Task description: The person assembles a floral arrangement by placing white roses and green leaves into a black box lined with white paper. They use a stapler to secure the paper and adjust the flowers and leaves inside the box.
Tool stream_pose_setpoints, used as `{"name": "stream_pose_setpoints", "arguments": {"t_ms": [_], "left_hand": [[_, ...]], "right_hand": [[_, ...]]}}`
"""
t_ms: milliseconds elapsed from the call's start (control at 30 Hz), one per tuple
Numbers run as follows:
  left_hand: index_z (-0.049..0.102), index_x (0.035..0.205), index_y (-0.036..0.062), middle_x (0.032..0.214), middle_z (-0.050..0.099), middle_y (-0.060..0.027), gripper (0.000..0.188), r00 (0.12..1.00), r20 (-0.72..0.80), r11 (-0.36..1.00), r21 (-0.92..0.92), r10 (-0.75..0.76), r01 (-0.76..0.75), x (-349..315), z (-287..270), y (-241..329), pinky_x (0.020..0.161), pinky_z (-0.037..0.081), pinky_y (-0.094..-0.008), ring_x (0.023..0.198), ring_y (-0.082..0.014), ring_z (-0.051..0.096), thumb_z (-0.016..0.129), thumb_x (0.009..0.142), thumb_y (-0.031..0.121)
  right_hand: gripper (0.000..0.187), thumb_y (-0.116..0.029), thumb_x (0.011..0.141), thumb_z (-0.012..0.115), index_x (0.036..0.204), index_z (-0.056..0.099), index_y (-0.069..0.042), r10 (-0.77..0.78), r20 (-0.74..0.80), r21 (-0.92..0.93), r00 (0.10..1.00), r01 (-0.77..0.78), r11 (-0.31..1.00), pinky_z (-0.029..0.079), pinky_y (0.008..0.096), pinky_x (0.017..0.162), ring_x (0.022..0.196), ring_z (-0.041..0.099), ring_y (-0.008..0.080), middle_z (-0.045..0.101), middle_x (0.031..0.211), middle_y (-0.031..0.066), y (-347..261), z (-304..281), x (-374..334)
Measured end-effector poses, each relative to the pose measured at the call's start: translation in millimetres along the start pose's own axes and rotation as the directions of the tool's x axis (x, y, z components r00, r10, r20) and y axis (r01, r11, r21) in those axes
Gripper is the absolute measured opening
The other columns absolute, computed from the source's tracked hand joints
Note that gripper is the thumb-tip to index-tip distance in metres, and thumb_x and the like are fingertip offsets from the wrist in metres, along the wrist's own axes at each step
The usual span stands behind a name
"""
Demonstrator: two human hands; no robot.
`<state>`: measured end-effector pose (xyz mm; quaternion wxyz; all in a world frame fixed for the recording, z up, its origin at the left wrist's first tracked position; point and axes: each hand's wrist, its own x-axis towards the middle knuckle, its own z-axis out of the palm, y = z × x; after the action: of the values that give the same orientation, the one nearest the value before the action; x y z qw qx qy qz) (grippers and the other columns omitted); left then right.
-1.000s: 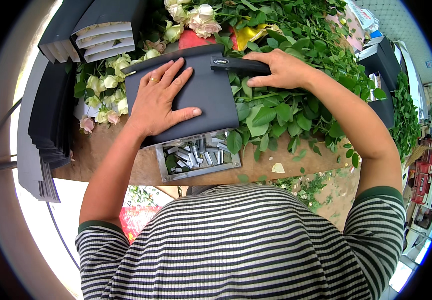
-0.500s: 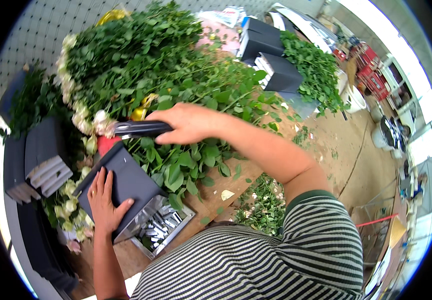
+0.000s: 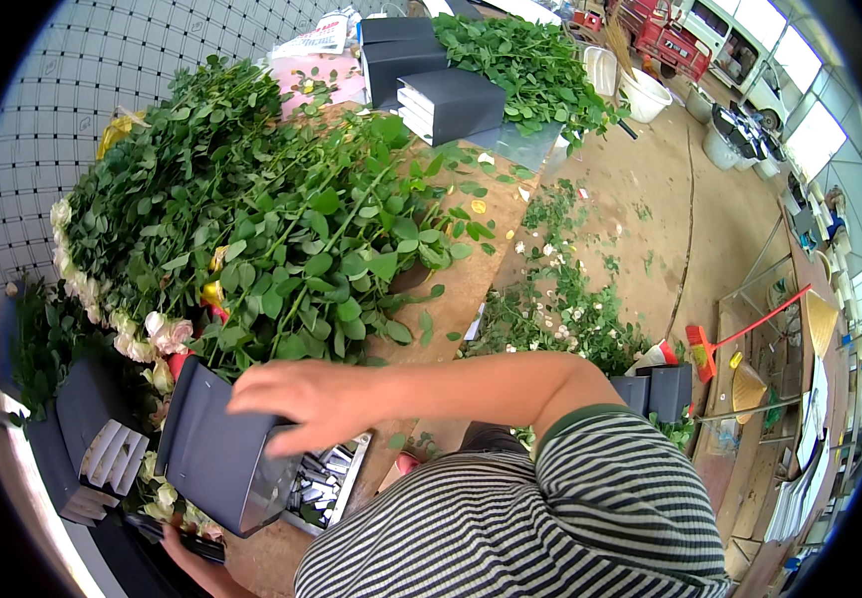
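Observation:
A folded dark grey flower wrapper with a clear side lies at the lower left of the table. Over its right edge hovers my right hand, fingers stretched out and slightly blurred, with nothing visible in it. At the wrapper's near left corner my left hand is closed around a black stapler, partly hidden by the hand and the wrapper. Beside the wrapper, an open metal tray holds several small silver strips. Cream and pale pink roses show beyond the wrapper.
Leafy rose stems are heaped across the table. Wrapped bundles stand at the left, with dark wrappers at the far end. Cut leaves and petals litter the floor, near a red broom and white buckets.
The stapler has passed from my right hand to my left. My left hand has left the wrapper's top and moved to its near left. My right hand has come back over the wrapper.

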<state>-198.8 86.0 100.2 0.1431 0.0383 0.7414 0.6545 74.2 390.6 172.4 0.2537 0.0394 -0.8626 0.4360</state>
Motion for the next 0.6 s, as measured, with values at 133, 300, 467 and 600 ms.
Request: {"name": "stream_pose_setpoints", "arguments": {"t_ms": [133, 300, 467, 600], "left_hand": [[0.043, 0.129, -0.0006, 0.111, 0.061, -0.0154, 0.063, 0.922, 0.153, 0.598, 0.721, 0.357, -0.351, 11.4, -32.3, -127.2, 0.081, 0.045, -0.0338, 0.100, -0.0271, 0.058, 0.054, 0.085, 0.043], [0.050, 0.124, 0.0010, 0.113, 0.059, -0.0234, 0.050, 0.759, 0.451, 0.396, 0.661, 0.469, -0.638, -17.5, 21.5, -143.9, 0.085, 0.044, -0.0401, 0.104, -0.0336, 0.057, 0.050, 0.087, 0.035], [0.058, 0.115, 0.0004, 0.111, 0.060, -0.0255, 0.044, 0.923, -0.124, 0.373, 0.927, 0.365, -0.023, -17.3, -32.5, -161.4, 0.087, 0.044, -0.0433, 0.103, -0.0363, 0.058, 0.046, 0.090, 0.035], [0.051, 0.122, -0.0038, 0.099, 0.061, -0.0209, 0.056, 0.766, -0.485, 0.674, 0.733, 0.422, 0.093, -20.0, -47.4, -74.3, 0.082, 0.045, -0.0385, 0.088, -0.0317, 0.058, 0.054, 0.090, 0.043]], "right_hand": [[0.043, -0.027, 0.088, 0.059, 0.122, 0.048, -0.003, 0.356, 0.002, 0.007, 0.935, -0.356, 0.935, 0.049, 0.0380, 0.083, 0.099, 0.059, 0.0252, 0.053, 0.111, 0.0134, 37.7, -57.3, -90.4], [0.038, -0.021, 0.088, 0.060, 0.120, 0.052, -0.004, 0.566, -0.104, 0.082, 0.818, -0.561, 0.824, 0.051, 0.0332, 0.084, 0.093, 0.063, 0.0227, 0.061, 0.104, 0.0122, 39.9, -138.2, -189.7], [0.035, -0.017, 0.087, 0.061, 0.118, 0.054, -0.004, 0.597, -0.167, 0.144, 0.784, -0.580, 0.802, 0.052, 0.0324, 0.080, 0.088, 0.064, 0.0204, 0.065, 0.098, 0.0113, 62.6, -214.1, -260.3], [0.036, -0.012, 0.089, 0.059, 0.123, 0.051, -0.003, 0.735, -0.142, 0.414, 0.663, -0.635, 0.652, 0.050, 0.0302, 0.081, 0.094, 0.061, 0.0165, 0.063, 0.104, 0.0082, 89.2, -276.7, -308.7]]}}
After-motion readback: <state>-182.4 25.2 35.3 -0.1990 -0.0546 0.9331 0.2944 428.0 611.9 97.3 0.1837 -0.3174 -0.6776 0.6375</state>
